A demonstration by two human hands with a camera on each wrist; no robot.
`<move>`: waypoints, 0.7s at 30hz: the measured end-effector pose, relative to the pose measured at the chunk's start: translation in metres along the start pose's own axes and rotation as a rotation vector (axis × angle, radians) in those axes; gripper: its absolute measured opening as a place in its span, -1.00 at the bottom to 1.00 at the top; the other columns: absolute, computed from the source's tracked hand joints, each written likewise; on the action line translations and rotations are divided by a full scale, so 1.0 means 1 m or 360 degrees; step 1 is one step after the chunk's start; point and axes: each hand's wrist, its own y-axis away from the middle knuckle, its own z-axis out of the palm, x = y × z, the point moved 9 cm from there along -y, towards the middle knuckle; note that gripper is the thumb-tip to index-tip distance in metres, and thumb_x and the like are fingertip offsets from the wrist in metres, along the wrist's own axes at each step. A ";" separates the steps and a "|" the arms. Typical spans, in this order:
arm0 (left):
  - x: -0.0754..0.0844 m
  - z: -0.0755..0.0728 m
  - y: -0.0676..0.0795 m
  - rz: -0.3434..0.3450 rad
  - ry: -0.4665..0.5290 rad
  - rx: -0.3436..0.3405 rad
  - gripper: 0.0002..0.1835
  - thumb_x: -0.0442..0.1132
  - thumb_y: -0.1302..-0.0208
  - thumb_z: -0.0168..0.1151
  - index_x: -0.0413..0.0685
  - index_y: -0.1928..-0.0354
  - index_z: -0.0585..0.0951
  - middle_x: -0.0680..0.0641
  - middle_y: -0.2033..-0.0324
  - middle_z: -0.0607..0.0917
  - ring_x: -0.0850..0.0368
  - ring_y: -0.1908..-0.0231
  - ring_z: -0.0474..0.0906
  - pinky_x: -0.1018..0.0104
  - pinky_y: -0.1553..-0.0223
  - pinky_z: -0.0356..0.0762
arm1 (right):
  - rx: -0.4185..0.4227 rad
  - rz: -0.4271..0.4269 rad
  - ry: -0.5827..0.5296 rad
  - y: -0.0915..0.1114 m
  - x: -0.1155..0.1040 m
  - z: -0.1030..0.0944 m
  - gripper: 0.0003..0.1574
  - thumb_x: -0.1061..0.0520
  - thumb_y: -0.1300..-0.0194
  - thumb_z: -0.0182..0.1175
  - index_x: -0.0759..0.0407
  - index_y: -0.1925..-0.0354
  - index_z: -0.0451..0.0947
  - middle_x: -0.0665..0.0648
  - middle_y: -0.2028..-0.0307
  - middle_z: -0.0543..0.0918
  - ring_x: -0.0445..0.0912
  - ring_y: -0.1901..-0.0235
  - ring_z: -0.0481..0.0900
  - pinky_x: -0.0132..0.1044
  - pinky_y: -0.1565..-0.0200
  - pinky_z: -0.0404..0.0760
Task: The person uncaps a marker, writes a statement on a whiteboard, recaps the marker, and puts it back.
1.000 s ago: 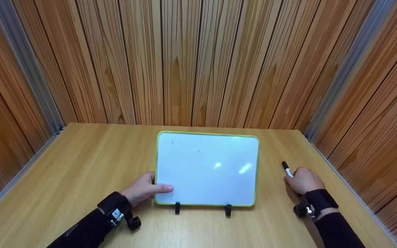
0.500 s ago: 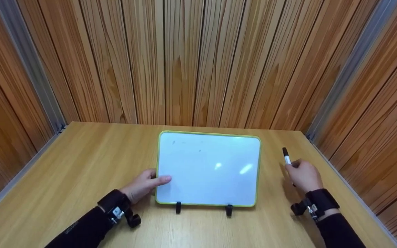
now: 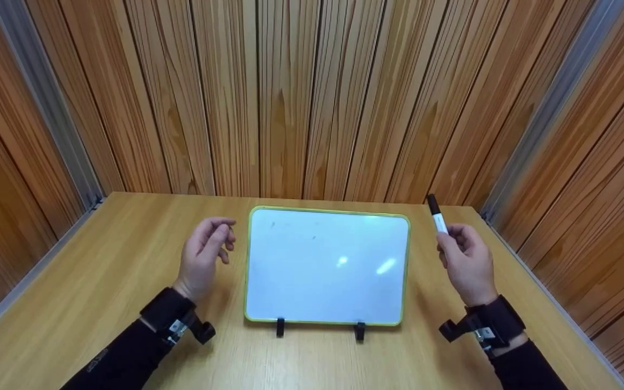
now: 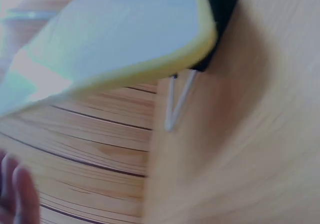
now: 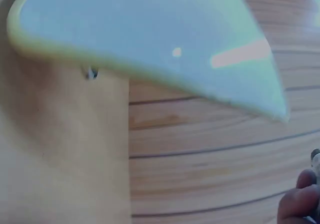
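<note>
A small whiteboard [image 3: 323, 265] with a yellow-green rim leans upright on a stand whose black feet [image 3: 359, 331] show under its lower edge. A few faint dark marks are on its upper left. To the left of the board, my left hand [image 3: 201, 260] is raised with loosely bent fingers, holding nothing and apart from the rim. On the other side, my right hand [image 3: 466, 260] pinches a white marker [image 3: 439, 221] between thumb and fingers, its black cap pointing up and away. In the right wrist view the marker shows only at the edge, beside the fingertips [image 5: 300, 204].
The wooden table [image 3: 144, 233] reaches back to a wood-plank wall [image 3: 285, 97], with plank walls on both sides too. In the left wrist view, thin metal legs [image 4: 177, 101] stand behind the board. Each wrist wears a black camera strap [image 3: 167, 310].
My left hand has let go of the whiteboard's left edge and moved up and left. My right hand has lifted the marker up and slightly toward the board. The board stands where it was.
</note>
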 end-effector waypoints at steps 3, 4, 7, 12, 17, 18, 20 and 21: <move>0.030 -0.001 0.004 0.0276 -0.0105 0.0099 -0.71 -0.33 -0.68 0.03 -0.46 -0.17 0.57 -0.14 0.22 0.59 0.08 0.27 0.52 0.40 0.35 0.50 | 0.0001 -0.0151 -0.0079 0.009 -0.020 0.009 -0.76 0.17 -0.77 0.11 0.33 -0.19 0.52 0.12 0.22 0.60 -0.05 0.34 0.53 -0.33 0.30 0.56; 0.039 0.000 0.006 0.0357 -0.0149 0.0121 -0.72 -0.35 -0.66 0.05 -0.45 -0.17 0.57 -0.11 0.21 0.59 0.11 0.26 0.51 0.40 0.33 0.49 | -0.0005 -0.0202 -0.0096 0.012 -0.027 0.012 -0.78 0.20 -0.77 0.12 0.34 -0.17 0.53 0.13 0.24 0.59 -0.05 0.36 0.52 -0.33 0.32 0.55; 0.061 0.010 0.013 0.0571 -0.0248 0.0114 -0.75 -0.41 -0.57 0.10 -0.41 -0.15 0.58 -0.07 0.21 0.59 0.15 0.24 0.50 0.35 0.27 0.46 | -0.0043 -0.0340 -0.0095 0.023 -0.044 0.024 -0.82 0.28 -0.73 0.14 0.38 -0.14 0.55 0.16 0.25 0.59 -0.06 0.38 0.53 -0.35 0.34 0.56; 0.080 0.036 0.026 0.0791 -0.0310 -0.0071 -0.70 -0.44 -0.45 0.18 -0.35 -0.16 0.58 -0.07 0.28 0.61 0.13 0.30 0.51 0.30 0.30 0.48 | -0.0120 -0.0529 -0.0035 0.042 -0.060 0.050 -0.86 0.36 -0.65 0.21 0.39 -0.09 0.58 0.15 0.23 0.64 -0.07 0.35 0.58 -0.35 0.30 0.60; 0.077 0.058 0.038 0.0771 -0.0323 -0.0261 -0.68 -0.44 -0.46 0.20 -0.35 -0.20 0.56 0.00 0.29 0.63 0.15 0.34 0.52 0.31 0.36 0.49 | -0.0219 -0.0662 -0.0022 0.057 -0.062 0.076 -0.87 0.40 -0.58 0.26 0.34 -0.04 0.61 0.08 0.28 0.65 -0.10 0.38 0.58 -0.32 0.34 0.58; 0.074 0.062 0.039 0.0744 -0.0323 -0.0297 -0.68 -0.45 -0.47 0.20 -0.37 -0.20 0.55 0.03 0.28 0.62 0.16 0.34 0.51 0.29 0.38 0.49 | -0.0248 -0.0695 -0.0028 0.059 -0.062 0.081 -0.86 0.42 -0.57 0.27 0.32 -0.03 0.62 0.05 0.29 0.65 -0.11 0.39 0.57 -0.32 0.35 0.57; 0.067 0.070 0.043 0.0674 -0.0319 -0.0368 -0.68 -0.43 -0.51 0.21 -0.37 -0.22 0.54 0.07 0.26 0.62 0.17 0.34 0.51 0.27 0.40 0.50 | -0.0310 -0.0767 -0.0041 0.067 -0.062 0.092 -0.83 0.44 -0.53 0.29 0.29 -0.01 0.63 0.02 0.29 0.66 -0.13 0.40 0.57 -0.31 0.38 0.58; 0.063 0.074 0.045 0.0625 -0.0322 -0.0404 -0.68 -0.41 -0.53 0.21 -0.38 -0.23 0.53 0.09 0.25 0.61 0.18 0.33 0.51 0.26 0.41 0.51 | -0.0338 -0.0815 -0.0040 0.070 -0.063 0.097 -0.80 0.46 -0.51 0.30 0.27 -0.01 0.64 -0.01 0.29 0.66 -0.15 0.41 0.57 -0.31 0.40 0.59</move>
